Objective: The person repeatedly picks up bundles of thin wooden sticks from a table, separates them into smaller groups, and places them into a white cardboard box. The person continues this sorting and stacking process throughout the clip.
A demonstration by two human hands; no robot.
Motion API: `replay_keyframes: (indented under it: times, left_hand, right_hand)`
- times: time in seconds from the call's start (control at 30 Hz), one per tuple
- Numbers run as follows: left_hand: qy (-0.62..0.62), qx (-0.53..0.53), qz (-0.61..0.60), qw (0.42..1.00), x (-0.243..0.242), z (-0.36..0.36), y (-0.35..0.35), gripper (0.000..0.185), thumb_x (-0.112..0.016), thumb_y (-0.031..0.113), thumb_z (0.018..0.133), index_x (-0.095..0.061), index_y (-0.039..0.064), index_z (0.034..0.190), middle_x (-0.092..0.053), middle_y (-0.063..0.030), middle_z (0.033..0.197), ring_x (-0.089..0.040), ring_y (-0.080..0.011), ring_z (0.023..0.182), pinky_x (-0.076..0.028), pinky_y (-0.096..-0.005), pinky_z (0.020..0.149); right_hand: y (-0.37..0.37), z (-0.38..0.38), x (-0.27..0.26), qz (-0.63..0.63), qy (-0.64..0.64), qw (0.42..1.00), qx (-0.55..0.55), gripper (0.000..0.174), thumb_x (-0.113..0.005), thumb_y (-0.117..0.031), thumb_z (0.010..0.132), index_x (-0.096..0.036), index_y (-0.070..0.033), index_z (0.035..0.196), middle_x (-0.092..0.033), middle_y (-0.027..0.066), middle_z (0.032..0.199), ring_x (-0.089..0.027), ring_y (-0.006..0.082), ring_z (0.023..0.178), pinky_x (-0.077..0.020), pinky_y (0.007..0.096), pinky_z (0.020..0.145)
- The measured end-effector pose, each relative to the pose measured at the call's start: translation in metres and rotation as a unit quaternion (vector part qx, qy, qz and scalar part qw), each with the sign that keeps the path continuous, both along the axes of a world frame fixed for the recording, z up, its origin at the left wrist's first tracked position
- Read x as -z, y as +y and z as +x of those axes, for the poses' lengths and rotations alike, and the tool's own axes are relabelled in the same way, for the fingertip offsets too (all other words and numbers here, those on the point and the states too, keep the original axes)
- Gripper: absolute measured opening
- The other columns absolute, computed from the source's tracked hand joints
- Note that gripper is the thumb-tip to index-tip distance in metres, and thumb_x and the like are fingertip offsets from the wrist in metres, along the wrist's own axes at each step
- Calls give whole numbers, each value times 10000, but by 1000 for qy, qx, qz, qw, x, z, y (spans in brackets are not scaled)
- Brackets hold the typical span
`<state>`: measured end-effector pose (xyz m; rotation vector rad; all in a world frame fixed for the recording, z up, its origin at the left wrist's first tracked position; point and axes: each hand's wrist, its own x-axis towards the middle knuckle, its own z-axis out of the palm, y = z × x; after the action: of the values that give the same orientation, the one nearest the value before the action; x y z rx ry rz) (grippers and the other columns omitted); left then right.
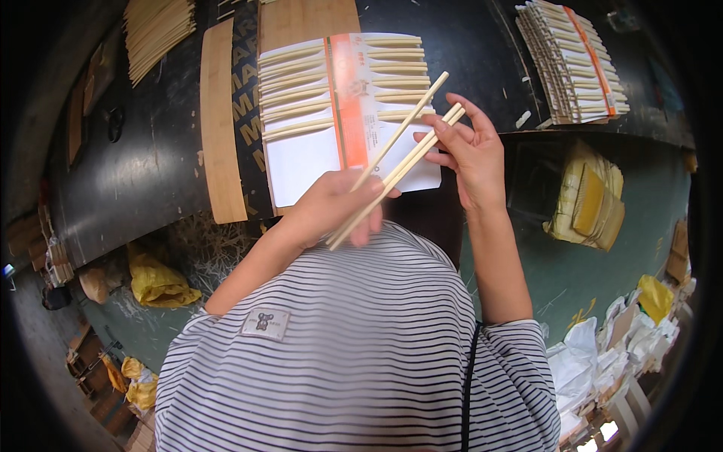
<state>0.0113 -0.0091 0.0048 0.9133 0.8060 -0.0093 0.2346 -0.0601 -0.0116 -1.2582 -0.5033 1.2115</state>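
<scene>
My left hand (344, 203), partly blurred, holds the lower part of a pair of pale wooden chopsticks (417, 154) and one single chopstick (401, 129) that slants up apart from them. My right hand (477, 150) pinches the pair's upper ends between thumb and fingers. Just beyond both hands lies a white card (299, 169) with several pairs of chopsticks laid across it in rows. An orange and clear printed band (350, 150) runs down its middle over the chopsticks. The card's bottom part carries no chopsticks.
On the black table (152, 175) lie a bamboo strip (223, 124), loose chopsticks (158, 37) and what looks like scissors (114, 124). A stack of filled cards (587, 68) stands far right. A wrapped bundle (587, 198) and a yellow sack (158, 277) are below.
</scene>
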Motion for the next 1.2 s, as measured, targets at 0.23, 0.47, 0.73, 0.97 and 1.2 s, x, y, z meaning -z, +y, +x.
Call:
replay_keyframes:
  times: [0.23, 0.47, 0.73, 0.97, 1.2]
  left_hand:
    - [22, -218, 101, 971, 7, -19, 6, 460, -463, 326, 1047, -533, -65, 1279, -702, -175, 1001, -721, -188, 770, -591, -243, 648]
    - [48, -220, 146, 963, 22, -33, 19, 426, -439, 277, 1059, -543, -62, 1295, -702, -129, 900, -681, -133, 654, -564, -215, 556]
    - [58, -201, 156, 965, 20, -29, 18, 431, -444, 286, 1058, -539, -52, 1308, -678, -102, 832, -634, -102, 584, -513, -184, 482]
    - [37, -308, 192, 931, 21, -29, 7, 390, -416, 245, 1068, -544, -49, 1290, -633, -72, 758, -595, -86, 534, -454, -180, 427]
    - [54, -128, 204, 969, 18, -28, 9, 367, -428, 250, 1064, -558, 17, 1317, -581, -5, 670, -550, -50, 457, -405, -161, 385]
  right_hand:
    - [-13, 45, 4, 5, -51, 965, 256, 491, -637, -57, 940, -405, -8, 1370, -655, 222, 1142, -705, 326, 968, -636, 353, 749]
    - [-26, 52, 20, 33, -127, 931, 340, 513, -655, -81, 939, -401, 3, 1377, -654, 225, 1141, -699, 309, 992, -627, 322, 749]
    - [-17, 31, 32, -26, -55, 947, 316, 503, -655, -58, 933, -410, -8, 1369, -653, 204, 1141, -704, 309, 975, -622, 342, 773]
    - [-4, 2, 51, -24, 36, 972, 229, 381, -548, -111, 1005, -442, 52, 1332, -615, 247, 1207, -680, 331, 1034, -601, 367, 868]
    - [-16, -18, 51, -1, -162, 969, 186, 415, -461, -153, 1049, -454, 55, 1407, -532, 147, 1409, -484, 217, 1316, -377, 336, 1109]
